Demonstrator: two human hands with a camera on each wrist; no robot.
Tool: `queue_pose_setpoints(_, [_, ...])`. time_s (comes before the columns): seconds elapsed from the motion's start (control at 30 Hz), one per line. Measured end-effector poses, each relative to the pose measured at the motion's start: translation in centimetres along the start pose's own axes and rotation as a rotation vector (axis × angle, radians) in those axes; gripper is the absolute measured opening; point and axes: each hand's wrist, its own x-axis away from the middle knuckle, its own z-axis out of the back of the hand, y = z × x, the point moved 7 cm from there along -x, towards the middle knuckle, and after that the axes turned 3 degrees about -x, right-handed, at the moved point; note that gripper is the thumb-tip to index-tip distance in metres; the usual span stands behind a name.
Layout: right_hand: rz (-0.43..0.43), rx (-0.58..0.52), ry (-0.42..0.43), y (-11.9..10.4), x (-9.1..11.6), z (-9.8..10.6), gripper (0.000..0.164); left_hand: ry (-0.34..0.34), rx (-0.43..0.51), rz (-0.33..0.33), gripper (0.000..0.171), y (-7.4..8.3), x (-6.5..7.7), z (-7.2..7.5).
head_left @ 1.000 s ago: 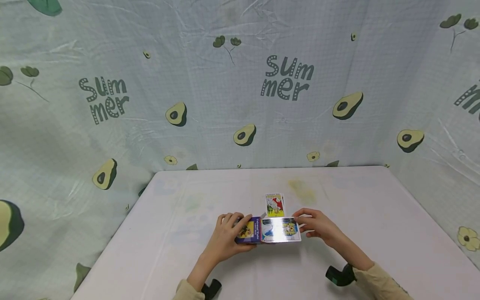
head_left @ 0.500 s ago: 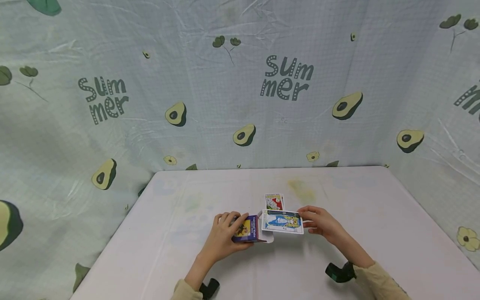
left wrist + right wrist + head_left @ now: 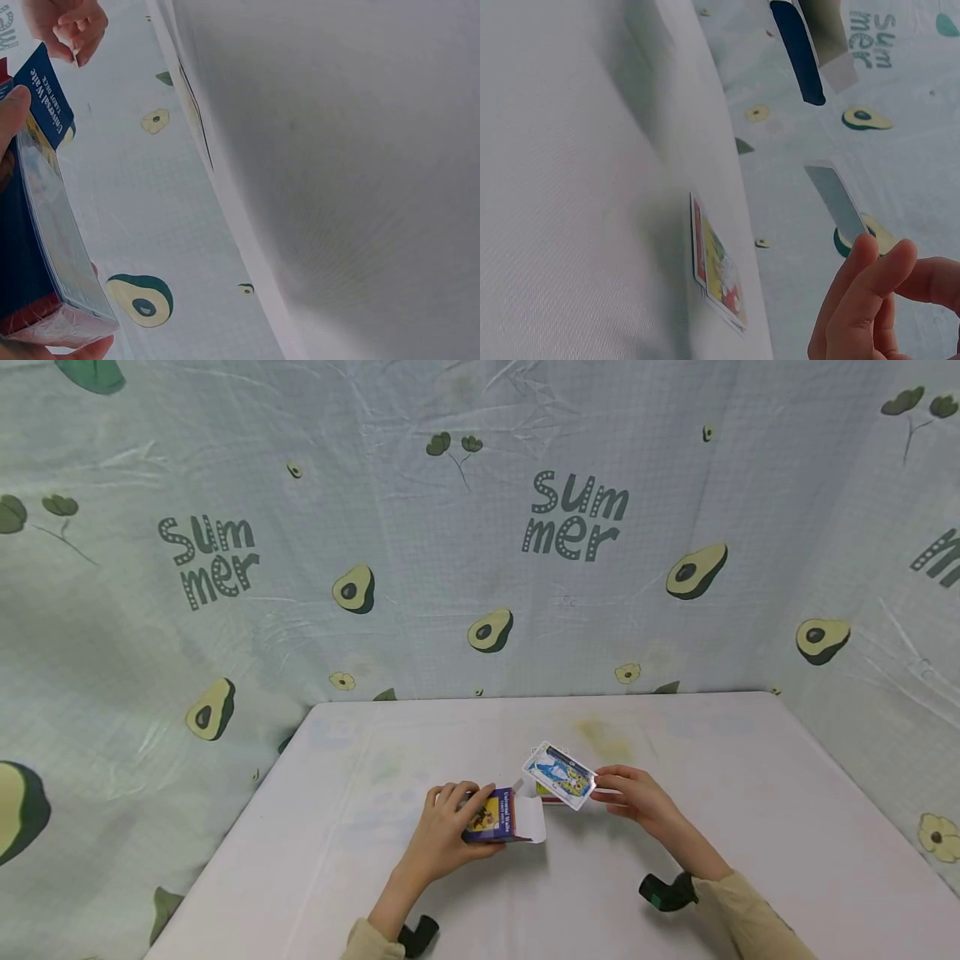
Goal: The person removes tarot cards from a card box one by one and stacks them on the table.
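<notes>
A blue and yellow tarot deck box [image 3: 489, 816] is gripped by my left hand [image 3: 441, 839], its flap open toward the right. The lettering on the box [image 3: 46, 101] reads Universal Waite Tarot Deck in the left wrist view. My right hand [image 3: 637, 802] pinches one tarot card [image 3: 561, 775] by its right end, tilted in the air. Below that card, a small pile of cards [image 3: 721, 274] lies face up on the table, mostly covered by the held card in the head view. In the right wrist view, the held card [image 3: 836, 201] shows nearly edge-on at the fingertips.
A white-covered table [image 3: 375, 752] spreads beneath both hands. Behind it hangs a cloth [image 3: 420, 552] printed with avocados and lettering. A dark wrist-worn device [image 3: 667, 892] sits at the right wrist, another dark device [image 3: 418, 937] at the left.
The tarot card has come away from the box's open end, moved up and turned at an angle above the pile, held in my right hand. My left hand stays nearly still with the box.
</notes>
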Motion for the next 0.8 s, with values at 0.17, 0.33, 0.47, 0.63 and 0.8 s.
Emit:
queue_pose_setpoints(0.17, [-0.016, -0.034, 0.024, 0.2, -0.3, -0.3, 0.047, -0.006, 0.001, 0.001, 0.079, 0.0, 0.0, -0.1])
queue_pose_setpoints(0.33, [-0.024, -0.062, 0.037, 0.4, -0.7, -0.5, 0.050, -0.014, 0.006, 0.000, 0.080, 0.0, 0.0, -0.1])
queue_pose_setpoints(0.47, [-0.021, -0.097, 0.029, 0.6, -0.9, -0.8, 0.050, -0.019, 0.009, 0.000, 0.080, 0.1, 0.0, -0.3])
queue_pose_setpoints(0.63, [-0.025, -0.158, 0.014, 0.9, -1.2, -1.2, 0.047, -0.024, 0.013, 0.004, 0.080, 0.1, 0.0, -0.4])
queue_pose_setpoints(0.8, [-0.029, -0.198, 0.013, 1.2, -1.5, -1.5, 0.041, -0.024, 0.017, 0.008, 0.080, 0.2, 0.0, -0.2])
